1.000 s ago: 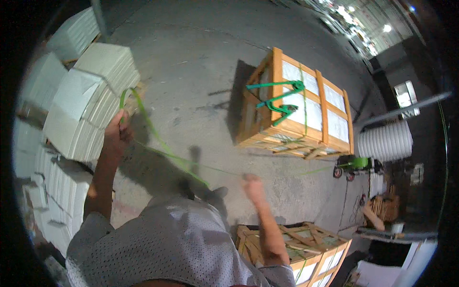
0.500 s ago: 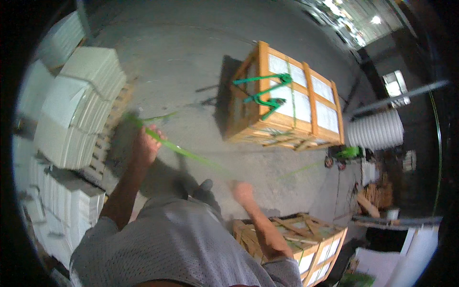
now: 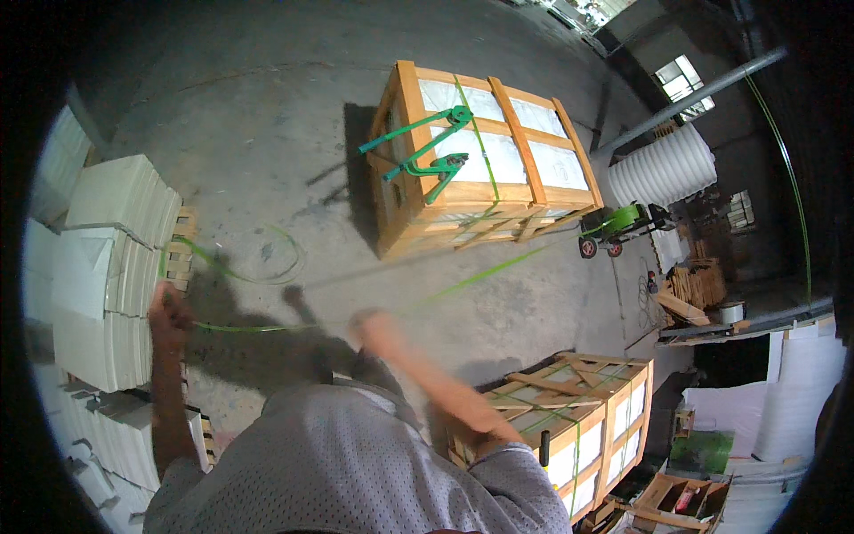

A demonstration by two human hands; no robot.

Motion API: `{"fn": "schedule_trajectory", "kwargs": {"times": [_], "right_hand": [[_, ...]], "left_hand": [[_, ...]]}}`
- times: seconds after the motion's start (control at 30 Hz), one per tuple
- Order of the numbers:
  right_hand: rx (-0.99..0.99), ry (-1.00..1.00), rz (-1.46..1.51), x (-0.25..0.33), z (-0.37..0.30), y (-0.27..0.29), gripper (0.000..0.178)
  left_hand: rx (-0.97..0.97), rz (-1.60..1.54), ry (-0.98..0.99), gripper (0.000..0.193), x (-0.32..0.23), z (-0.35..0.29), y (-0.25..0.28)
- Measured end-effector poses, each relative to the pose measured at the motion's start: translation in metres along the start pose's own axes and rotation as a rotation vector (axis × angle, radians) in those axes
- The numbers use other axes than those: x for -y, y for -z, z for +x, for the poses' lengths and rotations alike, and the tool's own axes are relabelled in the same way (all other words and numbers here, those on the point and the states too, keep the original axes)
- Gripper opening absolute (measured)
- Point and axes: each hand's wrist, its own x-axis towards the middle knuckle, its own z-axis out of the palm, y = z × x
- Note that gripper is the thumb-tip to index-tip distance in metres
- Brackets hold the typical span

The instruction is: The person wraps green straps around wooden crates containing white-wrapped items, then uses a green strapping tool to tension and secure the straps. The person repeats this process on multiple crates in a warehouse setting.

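A bright green packing strap [image 3: 258, 328] runs between my two hands. My left hand [image 3: 169, 311], beside the stacked pale slabs, is closed on it, and a loose length of strap loops over the floor past that hand. My right hand [image 3: 375, 333], smeared by motion, is closed around the strap in front of my body. From there the strap goes on to the right, toward a small green wheeled strap cart [image 3: 621, 219]. Ahead stands a wooden crate [image 3: 525, 138] with white panels and a green band around it. Two green strapping tools [image 3: 436, 165] with long handles rest on its top.
Stacks of pale slabs [image 3: 116, 196] on pallets line the left side. A second wooden crate [image 3: 614, 427] stands close by at the lower right. Beyond the cart are a white ribbed roll [image 3: 663, 169], a slanting metal pole [image 3: 694, 100] and stacked timber [image 3: 698, 289].
Both hands have moved left, the left one out toward the slabs, with the strap drawn along. My view has shifted, so the crates and tools appear further left.
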Motion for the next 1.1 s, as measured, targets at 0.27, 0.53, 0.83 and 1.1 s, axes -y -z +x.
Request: {"fn": "schedule_trajectory", "kwargs": {"times": [0.27,0.53,0.83,1.1], "right_hand": [[0.415,-0.390,-0.310,-0.227,-0.169,0.002,0.041],[0.641,-0.304,-0.064,0.021,-0.050,-0.114,0.049],[0.513,0.319,0.227,0.258,0.124,-0.065,0.046],[0.548,0.333,0.549,0.237,0.136,-0.028,0.035]], "left_hand": [[-0.280,0.079,-0.301,0.029,-0.132,-0.025,0.045],[-0.416,0.558,-0.462,0.032,-0.159,-0.056,-0.005],[-0.397,0.627,-0.690,0.034,-0.195,-0.087,-0.050],[-0.353,0.971,-0.543,0.039,-0.159,-0.111,-0.036]]}}
